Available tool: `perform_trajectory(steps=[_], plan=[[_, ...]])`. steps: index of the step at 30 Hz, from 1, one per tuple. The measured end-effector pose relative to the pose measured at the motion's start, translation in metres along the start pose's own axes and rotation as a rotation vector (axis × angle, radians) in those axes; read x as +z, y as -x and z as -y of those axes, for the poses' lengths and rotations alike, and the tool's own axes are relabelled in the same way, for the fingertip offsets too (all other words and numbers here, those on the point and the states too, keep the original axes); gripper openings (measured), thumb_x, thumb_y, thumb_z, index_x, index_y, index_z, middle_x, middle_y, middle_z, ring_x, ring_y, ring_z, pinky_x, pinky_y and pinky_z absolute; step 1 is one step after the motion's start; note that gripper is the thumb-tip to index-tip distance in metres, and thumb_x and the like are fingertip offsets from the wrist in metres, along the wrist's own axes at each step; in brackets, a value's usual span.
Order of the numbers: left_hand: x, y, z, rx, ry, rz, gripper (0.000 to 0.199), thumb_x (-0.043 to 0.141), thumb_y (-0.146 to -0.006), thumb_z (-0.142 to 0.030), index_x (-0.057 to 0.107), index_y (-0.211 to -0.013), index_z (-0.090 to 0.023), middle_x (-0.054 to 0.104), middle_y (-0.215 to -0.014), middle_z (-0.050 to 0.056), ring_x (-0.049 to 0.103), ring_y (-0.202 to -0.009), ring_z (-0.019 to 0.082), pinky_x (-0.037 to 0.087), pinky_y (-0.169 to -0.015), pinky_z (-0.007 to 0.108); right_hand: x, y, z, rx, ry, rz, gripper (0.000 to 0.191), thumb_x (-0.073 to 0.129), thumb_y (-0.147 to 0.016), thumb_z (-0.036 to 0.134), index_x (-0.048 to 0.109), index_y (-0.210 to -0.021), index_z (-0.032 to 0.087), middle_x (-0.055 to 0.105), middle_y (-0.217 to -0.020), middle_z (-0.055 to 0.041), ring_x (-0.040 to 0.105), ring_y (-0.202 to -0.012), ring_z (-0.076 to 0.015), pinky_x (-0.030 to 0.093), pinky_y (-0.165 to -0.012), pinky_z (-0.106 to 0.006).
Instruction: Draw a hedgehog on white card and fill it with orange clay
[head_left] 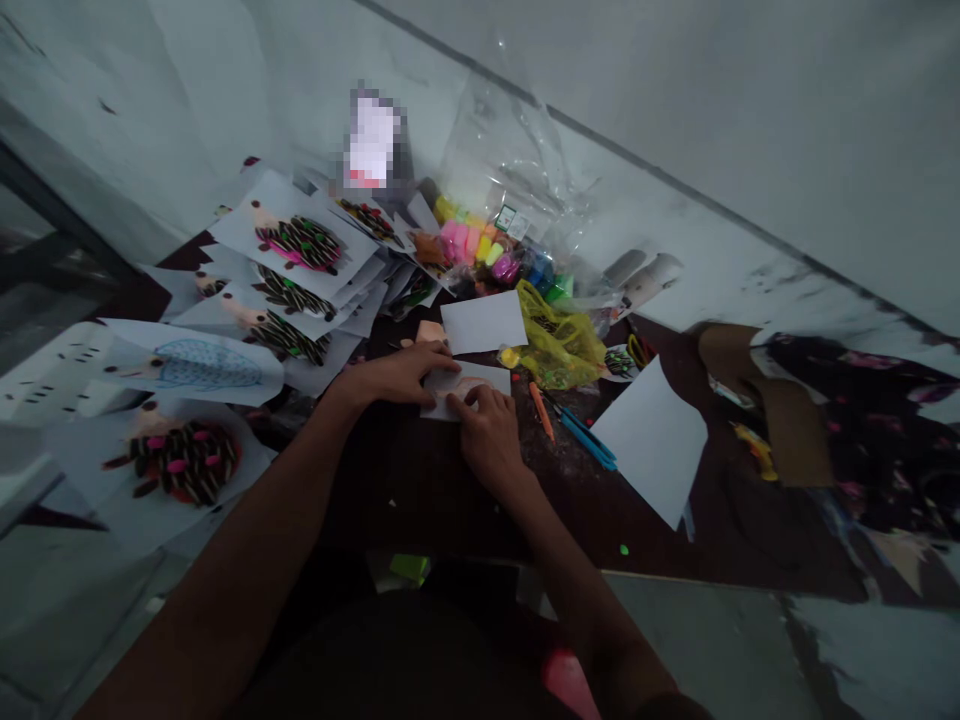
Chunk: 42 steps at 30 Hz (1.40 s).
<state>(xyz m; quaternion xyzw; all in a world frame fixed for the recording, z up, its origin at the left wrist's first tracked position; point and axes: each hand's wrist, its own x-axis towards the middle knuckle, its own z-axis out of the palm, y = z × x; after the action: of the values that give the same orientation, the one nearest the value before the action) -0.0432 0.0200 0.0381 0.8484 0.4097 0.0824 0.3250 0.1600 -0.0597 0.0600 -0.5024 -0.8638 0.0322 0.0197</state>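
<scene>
Grimy white wall [679, 130] slanting across the top of the view, above a dark tabletop [442, 510] crowded toward its far edge. Far left, a white power strip [52, 385], then overlapping paper sheets with hedgehog crafts [300, 240], their spines in dark strips with coloured dabs, and among them a sheet with a blue outlined hedgehog [202, 365]. Near the middle of the tabletop, the left hand [397, 375] lying flat, fingers together, across the top of a small white card [469, 392], with no clamp on it. Just beside it, the right hand [487, 430], curled, fingertips down on the card's lower part; whether thumb and fingers close on the card, impossible to tell. On the card, a pale pink shape, partly hidden. Likely light, thin and easily bent, so best held flat by its bare edges, clear of that shape. Just beyond, a peach paper scrap [430, 332] and a blank white sheet [484, 322]. Farther back, bright modelling clay packs [469, 242] before a clear plastic bag [510, 140]. Rightward, a yellow mesh bag [555, 345], an orange marker [541, 410], a blue pen [587, 438], a large white sheet [652, 440], brown cardboard [780, 420] and dark floral cloth [862, 400] at the right edge.
</scene>
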Motion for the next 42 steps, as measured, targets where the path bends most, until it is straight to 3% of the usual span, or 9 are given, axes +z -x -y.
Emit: perform_trajectory(steps=[23,28,37,42], plan=[[-0.002,0.003,0.002,0.018,0.010,0.002,0.070,0.067,-0.075,-0.023,0.052,-0.143,-0.021,0.041,-0.159,0.012,0.034,-0.149,0.031,0.030,-0.121,0.044,0.002,-0.001,0.002,-0.037,-0.052,-0.020,0.045,0.049,-0.094,0.009,0.067,-0.130,0.027,0.062,-0.111,-0.0093,0.051,-0.105,-0.0229,0.034,-0.091,-0.036],[-0.001,0.003,0.003,0.002,0.015,0.005,0.071,0.068,-0.074,-0.023,0.052,-0.144,-0.018,0.040,-0.159,0.013,0.032,-0.150,0.028,0.026,-0.123,0.039,0.001,-0.003,0.003,-0.028,-0.068,-0.030,0.048,0.049,-0.094,0.007,0.066,-0.132,0.029,0.062,-0.114,-0.0093,0.051,-0.106,-0.0232,0.034,-0.093,-0.037],[-0.004,0.006,0.004,0.036,0.017,-0.009,0.068,0.064,-0.076,-0.018,0.053,-0.143,-0.024,0.046,-0.156,0.007,0.038,-0.146,0.028,0.034,-0.119,0.040,0.000,-0.006,0.009,-0.046,-0.009,0.019,0.042,0.047,-0.097,0.012,0.066,-0.132,0.025,0.063,-0.113,-0.0111,0.051,-0.104,-0.0244,0.033,-0.092,-0.038],[-0.004,0.006,0.006,0.047,0.026,-0.010,0.066,0.057,-0.077,-0.012,0.053,-0.143,-0.020,0.047,-0.155,0.009,0.041,-0.144,0.027,0.037,-0.116,0.036,-0.001,-0.004,0.006,-0.057,-0.056,-0.009,0.042,0.050,-0.095,0.010,0.068,-0.129,0.026,0.063,-0.115,-0.0105,0.052,-0.106,-0.0235,0.034,-0.093,-0.037]])
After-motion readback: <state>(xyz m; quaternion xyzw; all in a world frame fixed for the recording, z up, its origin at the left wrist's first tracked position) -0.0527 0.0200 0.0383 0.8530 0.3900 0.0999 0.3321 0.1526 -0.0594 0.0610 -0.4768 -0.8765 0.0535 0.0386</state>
